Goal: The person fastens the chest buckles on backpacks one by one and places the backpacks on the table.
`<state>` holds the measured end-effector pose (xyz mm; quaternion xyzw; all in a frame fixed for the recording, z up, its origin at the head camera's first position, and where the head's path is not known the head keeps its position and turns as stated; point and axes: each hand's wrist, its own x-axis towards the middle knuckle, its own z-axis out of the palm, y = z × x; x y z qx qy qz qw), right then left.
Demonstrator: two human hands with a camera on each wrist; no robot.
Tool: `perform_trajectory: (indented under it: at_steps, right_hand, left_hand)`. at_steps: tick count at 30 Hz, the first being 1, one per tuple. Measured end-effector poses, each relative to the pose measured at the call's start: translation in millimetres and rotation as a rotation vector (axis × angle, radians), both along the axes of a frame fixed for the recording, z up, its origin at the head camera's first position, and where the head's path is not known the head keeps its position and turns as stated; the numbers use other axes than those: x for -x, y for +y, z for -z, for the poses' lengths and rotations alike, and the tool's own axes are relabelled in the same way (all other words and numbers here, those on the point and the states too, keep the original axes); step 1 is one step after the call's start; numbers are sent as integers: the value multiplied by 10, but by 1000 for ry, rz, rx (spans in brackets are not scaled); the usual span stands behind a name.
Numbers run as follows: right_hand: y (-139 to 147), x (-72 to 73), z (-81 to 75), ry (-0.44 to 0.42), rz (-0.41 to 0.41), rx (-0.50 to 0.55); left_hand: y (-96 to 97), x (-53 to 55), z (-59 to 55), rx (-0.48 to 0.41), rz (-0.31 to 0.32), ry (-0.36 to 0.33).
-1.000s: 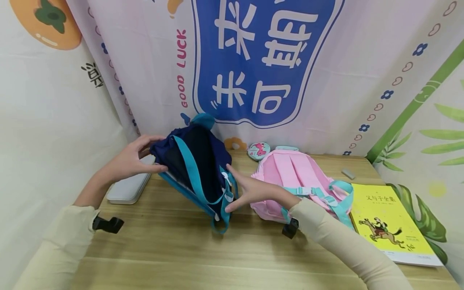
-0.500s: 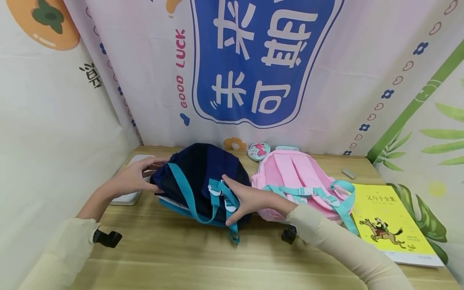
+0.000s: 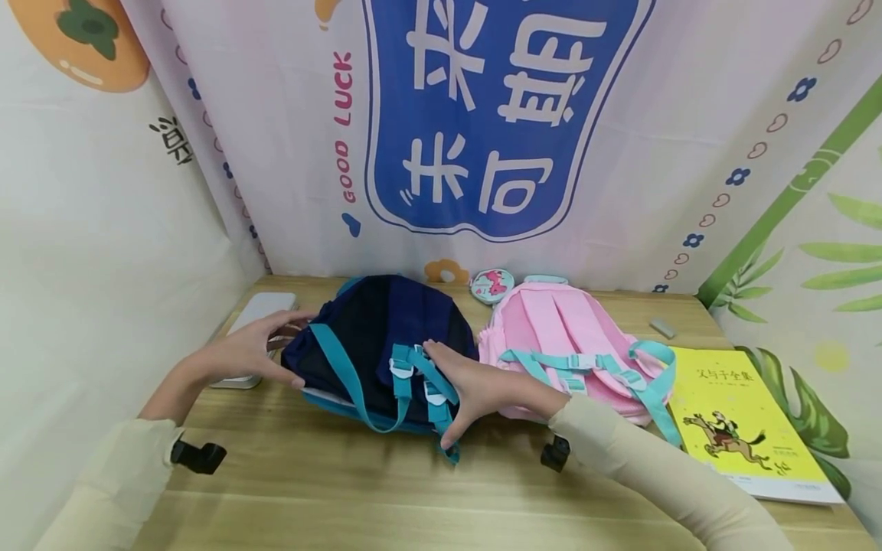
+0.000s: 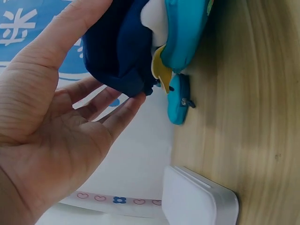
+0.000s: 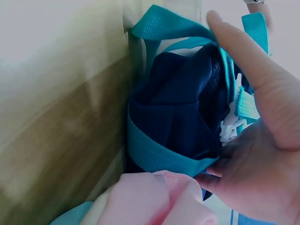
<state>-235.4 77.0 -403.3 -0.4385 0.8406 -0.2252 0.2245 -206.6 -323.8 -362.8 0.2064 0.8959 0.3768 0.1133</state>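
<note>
On the wood-grain surface [image 3: 310, 497], before a printed curtain [image 3: 289, 191], the navy backpack [image 3: 372, 344] lies beside a pink backpack [image 3: 572, 321]. The left hand [image 3: 260, 352] and right hand [image 3: 482, 390] touch the navy one's sides, fingers [image 4: 123, 114] loosely spread.

Two fabric backpacks sit toward the back edge of the pale wood-grain table [image 3: 331, 490]: one navy-and-black backpack with teal straps [image 3: 368, 337], one pink backpack with mint straps [image 3: 517, 329]. One yellow picture-covered book [image 3: 744, 428] lies by the right edge. One flat, white, round-cornered case [image 3: 262, 306] lies toward the back left corner, one small grey block [image 3: 662, 329] toward the back right. Two small pouches are at the back edge: one round, mint-and-pink pouch [image 3: 492, 286] and one teal pouch [image 4: 177, 101]. Bare hands number two, left [image 3: 265, 344] and right [image 3: 478, 386]; cream sleeves [image 3: 103, 490], two.
</note>
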Motion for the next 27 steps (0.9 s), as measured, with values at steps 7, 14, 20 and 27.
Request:
perform_trajectory:
  at_steps: [7,14,20,27]
  right_hand:
    - [9,-29,12,33,49,-1]
    - [6,-31,8,35,136,-27]
    - [18,37,22,41,167,-44]
    - [20,155,51,63,162,-45]
  left_hand:
    - [-36,17,93,-2,-5,-23]
    - [-49,64,220,-17,9,-50]
    - [-57,103,385,-34,-3,-88]
    - [-45,143,499,-56,-19,-115]
